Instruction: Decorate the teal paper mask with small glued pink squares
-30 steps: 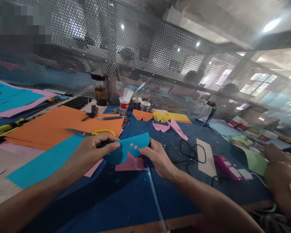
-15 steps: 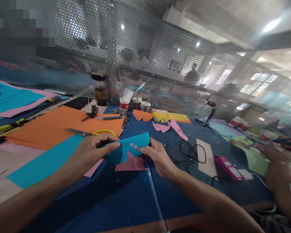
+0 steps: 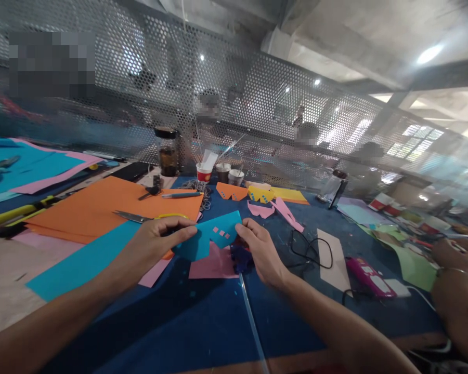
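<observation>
A folded piece of blue paper [image 3: 198, 241] with small pink squares stuck on it is held up between my hands. My left hand [image 3: 161, 236] pinches its left end between thumb and fingers. At the right end, my right hand [image 3: 259, 246] has it between thumb and fingertips. Below the blue paper lies a pink sheet [image 3: 212, 266] with a notched edge. A dark blue tool [image 3: 241, 257] with a clear stick [image 3: 252, 319] rests beside my right hand, partly hidden. Yellow-handled scissors [image 3: 136, 216] lie behind my left hand on orange sheets [image 3: 89, 202].
Cut orange [image 3: 231, 191], yellow [image 3: 260, 194] and pink [image 3: 261, 209] shapes stand or lie at the back. Paper cups [image 3: 204, 172] and a dark bottle [image 3: 167, 156] stand by the mesh screen. A black cable [image 3: 310, 244] and a magenta device [image 3: 368, 277] lie right, near another person's hand [image 3: 454, 254].
My right thumb has lifted off the pink squares and now grips the blue paper's right end. The camera view has shifted slightly.
</observation>
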Demonstrator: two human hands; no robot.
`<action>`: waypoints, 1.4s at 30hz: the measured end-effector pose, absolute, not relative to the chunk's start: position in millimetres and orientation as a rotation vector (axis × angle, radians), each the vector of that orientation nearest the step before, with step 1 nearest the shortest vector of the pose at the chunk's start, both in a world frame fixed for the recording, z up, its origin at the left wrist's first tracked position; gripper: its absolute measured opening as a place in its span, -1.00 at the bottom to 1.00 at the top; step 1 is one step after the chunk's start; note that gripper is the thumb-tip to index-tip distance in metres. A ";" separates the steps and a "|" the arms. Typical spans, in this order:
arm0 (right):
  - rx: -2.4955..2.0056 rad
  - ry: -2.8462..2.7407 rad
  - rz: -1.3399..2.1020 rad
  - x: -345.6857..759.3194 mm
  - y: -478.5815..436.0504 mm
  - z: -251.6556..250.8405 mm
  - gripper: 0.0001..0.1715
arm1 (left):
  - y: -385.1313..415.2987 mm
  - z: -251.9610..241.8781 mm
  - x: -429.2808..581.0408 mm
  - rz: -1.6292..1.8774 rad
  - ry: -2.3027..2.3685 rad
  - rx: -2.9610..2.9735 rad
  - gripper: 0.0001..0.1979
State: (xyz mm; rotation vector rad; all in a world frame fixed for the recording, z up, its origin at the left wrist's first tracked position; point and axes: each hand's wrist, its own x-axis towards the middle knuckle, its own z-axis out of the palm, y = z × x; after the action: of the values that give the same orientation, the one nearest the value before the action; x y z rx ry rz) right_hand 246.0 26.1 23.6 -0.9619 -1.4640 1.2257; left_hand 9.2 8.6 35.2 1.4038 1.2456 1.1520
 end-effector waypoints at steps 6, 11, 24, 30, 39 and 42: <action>-0.936 -1.418 1.218 248.5 29.8 23.9 -0.67 | 8.6 37.7 6.4 1.194 1.205 1.345 -0.66; -0.919 -1.394 1.207 252.3 32.8 26.2 -0.65 | 8.6 41.4 7.0 1.290 1.339 1.296 -0.54; -0.930 -1.367 1.234 252.1 38.7 24.0 -0.61 | 17.2 32.0 5.5 1.212 1.107 0.976 -0.54; -0.930 -1.367 1.247 252.8 36.6 25.0 -0.62 | 16.7 31.3 7.3 1.200 1.020 0.850 -0.56; -0.958 -1.362 1.252 251.8 36.1 25.7 -0.62 | 14.4 28.3 9.6 1.112 0.996 0.876 -0.61; -0.956 -1.370 1.254 251.0 35.1 26.4 -0.61 | 11.9 27.7 11.0 1.124 0.994 0.884 -0.57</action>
State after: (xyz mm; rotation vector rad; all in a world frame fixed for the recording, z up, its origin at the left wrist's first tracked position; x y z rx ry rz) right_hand 251.0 35.1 26.4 -0.9557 -1.3695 1.2543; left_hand 11.0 11.9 27.7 0.8843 0.9941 1.1241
